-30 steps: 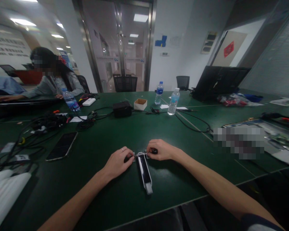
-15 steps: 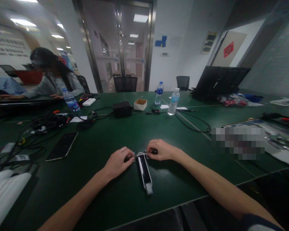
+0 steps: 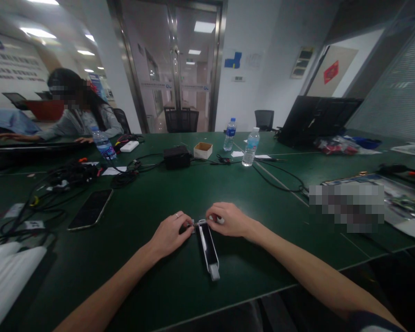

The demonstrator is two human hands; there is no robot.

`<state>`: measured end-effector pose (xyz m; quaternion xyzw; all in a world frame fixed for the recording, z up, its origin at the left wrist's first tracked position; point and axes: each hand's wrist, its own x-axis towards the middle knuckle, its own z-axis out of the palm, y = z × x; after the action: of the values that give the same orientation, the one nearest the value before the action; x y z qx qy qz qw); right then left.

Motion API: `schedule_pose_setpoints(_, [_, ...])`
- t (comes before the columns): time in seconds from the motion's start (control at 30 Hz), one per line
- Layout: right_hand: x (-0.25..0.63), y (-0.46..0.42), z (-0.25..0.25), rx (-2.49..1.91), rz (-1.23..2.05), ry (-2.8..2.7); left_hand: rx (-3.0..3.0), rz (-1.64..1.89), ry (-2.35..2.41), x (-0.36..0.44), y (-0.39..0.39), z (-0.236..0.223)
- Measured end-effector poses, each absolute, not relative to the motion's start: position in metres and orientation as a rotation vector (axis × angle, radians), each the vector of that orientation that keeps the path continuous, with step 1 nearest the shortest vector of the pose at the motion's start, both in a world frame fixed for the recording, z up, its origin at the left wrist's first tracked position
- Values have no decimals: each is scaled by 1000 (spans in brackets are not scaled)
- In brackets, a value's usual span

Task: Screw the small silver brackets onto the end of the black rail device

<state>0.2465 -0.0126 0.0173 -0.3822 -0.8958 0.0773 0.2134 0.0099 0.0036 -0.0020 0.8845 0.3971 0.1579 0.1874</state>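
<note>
A long narrow device [image 3: 208, 249], black with white edges and a grey tip toward me, lies on the green table [image 3: 200, 189]. My left hand [image 3: 170, 233], a ring on one finger, is curled at the far left corner of the device and pinches a small part there. My right hand [image 3: 228, 219] is curled at the far right corner, fingers closed on a small white piece. Both hands touch the device's far end.
A phone [image 3: 90, 208] lies screen-up to the left, past it a tangle of cables [image 3: 69, 177]. Farther back stand a black box [image 3: 176, 157], a small cardboard box [image 3: 202, 150] and two water bottles [image 3: 251, 146]. A person sits at the far left.
My right hand has turned slightly over the device's far end; a white piece now shows in its fingers where a dark one showed. The view shifted a little.
</note>
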Motion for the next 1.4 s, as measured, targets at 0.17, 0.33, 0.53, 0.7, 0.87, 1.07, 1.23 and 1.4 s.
schedule_pose_setpoints(0.17, [222, -32, 20, -854, 222, -2662, 2513, 456, 1115, 12, 3, 0])
schedule_pose_setpoints(0.33, [218, -35, 19, -872, 187, -2698, 2515, 457, 1108, 13, 1, 4])
schedule_pose_setpoints(0.53, [219, -34, 17, -912, 214, -2678, 2494, 446, 1132, 12, 2, 1])
schedule_pose_setpoints(0.7, [233, -20, 21, -1222, 281, -2599, 2468, 487, 1154, 12, 2, -1])
schedule_pose_setpoints(0.87, [280, 19, 11, -1747, 248, -2396, 2447, 442, 1185, 11, 2, -2])
schedule_pose_setpoints(1.07, [344, 83, -13, -2313, -73, -2016, 2452, 422, 1190, 11, 1, -4])
schedule_pose_setpoints(1.23, [371, 126, -25, -2538, -176, -1710, 2477, 431, 1181, 12, 1, -5])
schedule_pose_setpoints(1.4, [372, 145, -35, -2561, -298, -1585, 2491, 416, 1164, 12, 3, -7])
